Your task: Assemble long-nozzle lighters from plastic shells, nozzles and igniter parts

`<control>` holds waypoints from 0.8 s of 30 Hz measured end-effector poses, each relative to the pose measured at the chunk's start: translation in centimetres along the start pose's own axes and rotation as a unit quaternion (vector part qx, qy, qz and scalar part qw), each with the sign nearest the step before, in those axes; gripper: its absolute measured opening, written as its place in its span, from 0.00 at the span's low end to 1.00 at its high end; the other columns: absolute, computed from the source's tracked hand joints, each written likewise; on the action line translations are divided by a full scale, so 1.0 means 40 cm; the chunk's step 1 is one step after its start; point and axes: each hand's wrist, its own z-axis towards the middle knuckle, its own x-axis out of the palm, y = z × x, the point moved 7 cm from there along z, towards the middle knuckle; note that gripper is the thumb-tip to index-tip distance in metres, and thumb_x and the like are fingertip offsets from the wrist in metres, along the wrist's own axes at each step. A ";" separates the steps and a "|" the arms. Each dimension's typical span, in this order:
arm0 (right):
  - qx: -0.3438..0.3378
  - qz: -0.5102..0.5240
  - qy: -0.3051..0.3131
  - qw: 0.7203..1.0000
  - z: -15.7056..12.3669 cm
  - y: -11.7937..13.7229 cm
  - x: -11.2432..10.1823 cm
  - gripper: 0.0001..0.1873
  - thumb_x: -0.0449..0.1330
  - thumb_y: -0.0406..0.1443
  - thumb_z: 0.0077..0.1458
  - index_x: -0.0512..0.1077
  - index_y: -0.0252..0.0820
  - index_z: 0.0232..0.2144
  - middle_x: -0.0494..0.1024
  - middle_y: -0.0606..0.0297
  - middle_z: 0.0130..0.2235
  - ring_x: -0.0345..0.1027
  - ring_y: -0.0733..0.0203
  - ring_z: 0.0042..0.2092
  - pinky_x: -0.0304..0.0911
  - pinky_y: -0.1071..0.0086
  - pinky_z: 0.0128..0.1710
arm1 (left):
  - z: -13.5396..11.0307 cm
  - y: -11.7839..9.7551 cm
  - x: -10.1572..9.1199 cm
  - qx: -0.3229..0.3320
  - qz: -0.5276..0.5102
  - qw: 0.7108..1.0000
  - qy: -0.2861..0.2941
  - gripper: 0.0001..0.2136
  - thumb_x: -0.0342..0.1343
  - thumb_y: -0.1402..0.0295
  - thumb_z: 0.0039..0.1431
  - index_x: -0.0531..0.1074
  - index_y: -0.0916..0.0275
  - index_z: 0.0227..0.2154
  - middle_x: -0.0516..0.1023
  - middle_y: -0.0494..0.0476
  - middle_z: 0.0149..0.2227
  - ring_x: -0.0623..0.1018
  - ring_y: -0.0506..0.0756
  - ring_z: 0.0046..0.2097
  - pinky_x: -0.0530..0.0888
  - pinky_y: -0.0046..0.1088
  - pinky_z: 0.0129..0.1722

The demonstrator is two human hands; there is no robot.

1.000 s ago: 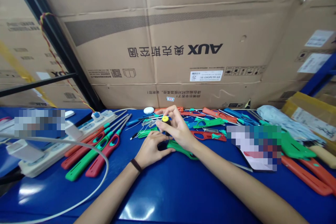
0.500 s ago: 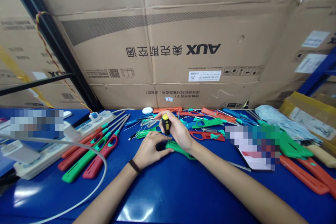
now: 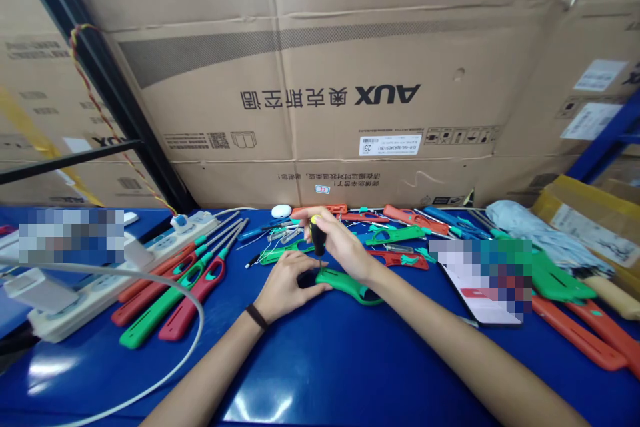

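The fingers of the right hand (image 3: pixel 345 247) are closed around a small black-handled screwdriver (image 3: pixel 317 235) with a yellow cap, held upright with its thin shaft pointing down at the near end of a curved green plastic lighter handle (image 3: pixel 345 285). Whether the tip touches the handle is hard to tell. The fingers of the left hand (image 3: pixel 289 288) are curled around the handle's left end, holding it flat on the blue bench (image 3: pixel 300 373). A black wristband (image 3: pixel 257 317) circles the left wrist.

Just beyond the hands lie a green lighter body (image 3: pixel 285 252) and a red one (image 3: pixel 400 259). Farther along the far edge, a row of red, green and blue lighter parts (image 3: pixel 410 220) is scattered with thin wires. To the left, long red and green lighters with metal tubes (image 3: pixel 173 290) lie fanned out beside a white power strip (image 3: pixel 100 290) and its white cable (image 3: pixel 197 307). To the right are a blurred flat object (image 3: pixel 480 300), larger green and orange lighter pieces (image 3: pixel 575 333) and a crumpled pale grey bag (image 3: pixel 540 233). Behind the bench stands a large cardboard carton printed AUX (image 3: pixel 330 93).
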 end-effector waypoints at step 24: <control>-0.016 -0.558 0.048 0.828 0.038 0.106 0.026 0.20 0.42 0.44 0.65 0.70 0.40 0.36 0.76 0.60 0.38 0.69 0.56 0.43 0.59 0.66 0.38 | -0.004 -0.021 -0.029 0.052 -0.029 0.993 -0.099 0.10 0.53 0.65 0.62 0.77 0.62 0.33 0.81 0.57 0.32 0.78 0.55 0.36 0.71 0.33 0.41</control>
